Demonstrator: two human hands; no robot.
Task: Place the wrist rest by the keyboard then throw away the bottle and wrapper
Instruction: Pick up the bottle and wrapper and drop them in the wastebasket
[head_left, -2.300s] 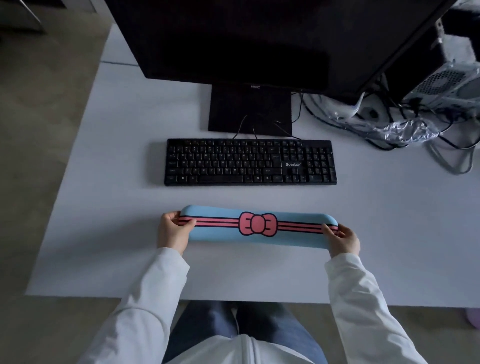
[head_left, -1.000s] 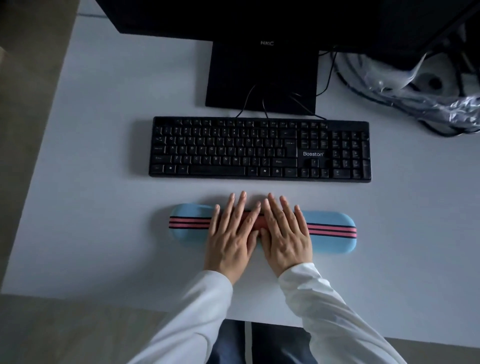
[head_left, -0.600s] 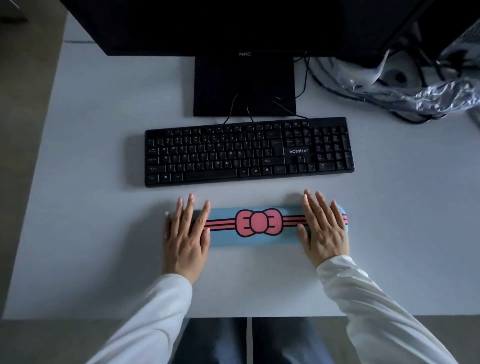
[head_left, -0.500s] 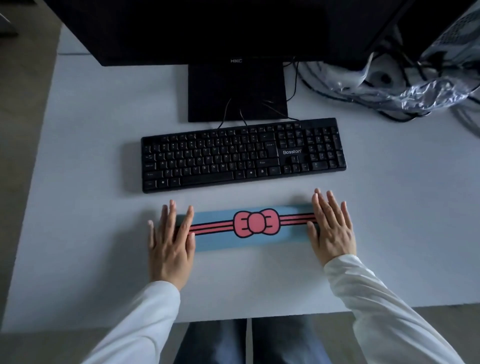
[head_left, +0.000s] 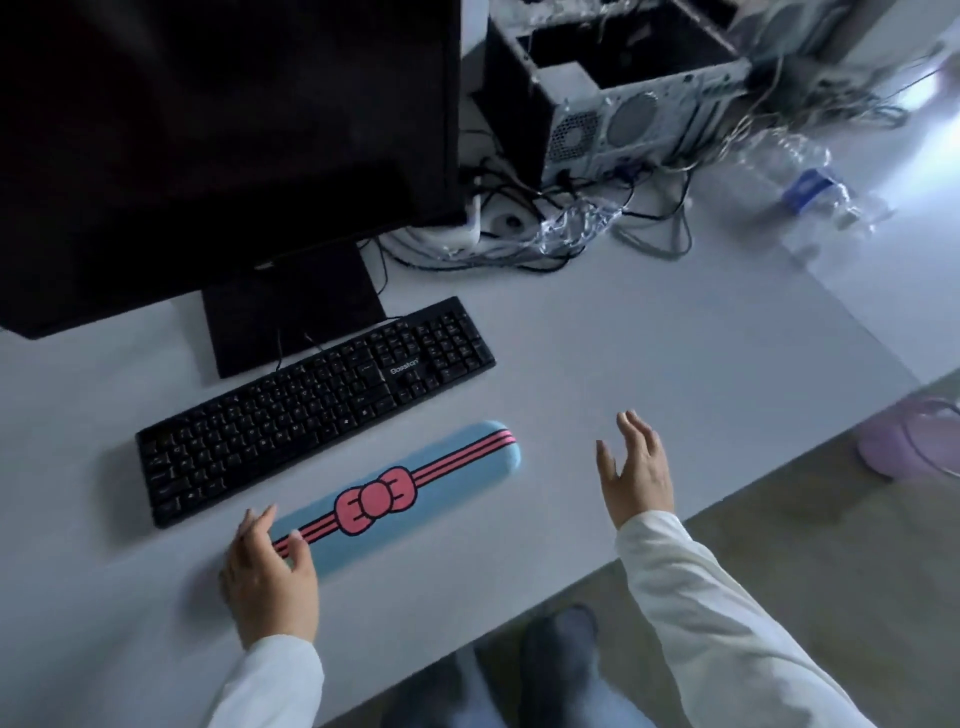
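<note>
The blue wrist rest (head_left: 410, 493) with pink stripes and a pink bow lies on the white desk just in front of the black keyboard (head_left: 311, 405), parallel to it. My left hand (head_left: 270, 577) rests at its left end, fingers spread, touching it lightly. My right hand (head_left: 636, 470) hovers open over bare desk to the right of the rest, holding nothing. A clear plastic bottle (head_left: 795, 179) with a blue label lies on its side at the far right of the desk. A crumpled clear wrapper (head_left: 571, 226) sits among the cables behind the keyboard.
A dark monitor (head_left: 223, 130) on its stand fills the upper left. An open computer case (head_left: 613, 88) stands at the back with tangled cables (head_left: 644, 218) around it. The desk's edge (head_left: 727, 478) runs diagonally at right; a lilac bin (head_left: 914, 441) sits on the floor beyond it.
Both hands have left the rest's ends; my right hand has lifted off and moved right. My head has turned right, bringing the bottle, computer case and bin into view.
</note>
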